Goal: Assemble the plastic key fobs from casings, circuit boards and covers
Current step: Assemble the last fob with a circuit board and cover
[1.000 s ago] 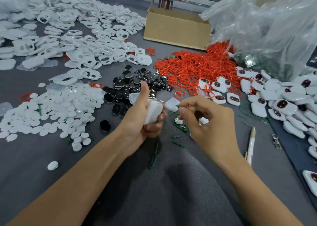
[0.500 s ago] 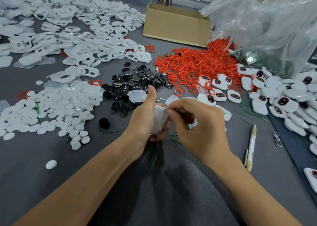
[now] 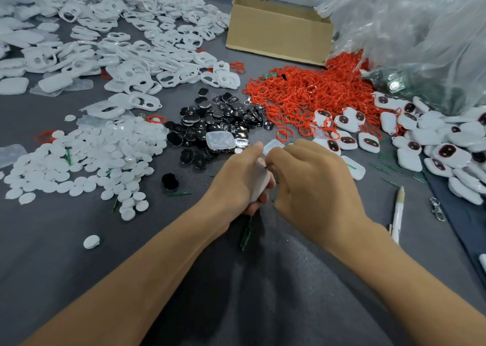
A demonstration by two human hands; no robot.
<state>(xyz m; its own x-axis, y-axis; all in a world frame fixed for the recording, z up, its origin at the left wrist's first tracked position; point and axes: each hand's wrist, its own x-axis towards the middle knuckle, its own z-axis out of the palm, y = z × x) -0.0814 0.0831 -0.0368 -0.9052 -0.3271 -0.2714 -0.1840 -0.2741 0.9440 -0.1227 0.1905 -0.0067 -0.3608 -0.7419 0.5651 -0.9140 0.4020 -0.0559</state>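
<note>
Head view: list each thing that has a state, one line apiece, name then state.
left hand: closed around a white casing, held upright
right hand: fingertips pinched at the casing's top edge
cardboard box: open at the top
pen: lying flat on the table
plastic bag: slumped over, contents unclear

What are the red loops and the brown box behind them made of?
The red loops look like thin, flexible rubber or soft plastic, matte and tangled in a loose heap. The box looks like plain corrugated cardboard: dull tan faces with folded flaps.
</note>
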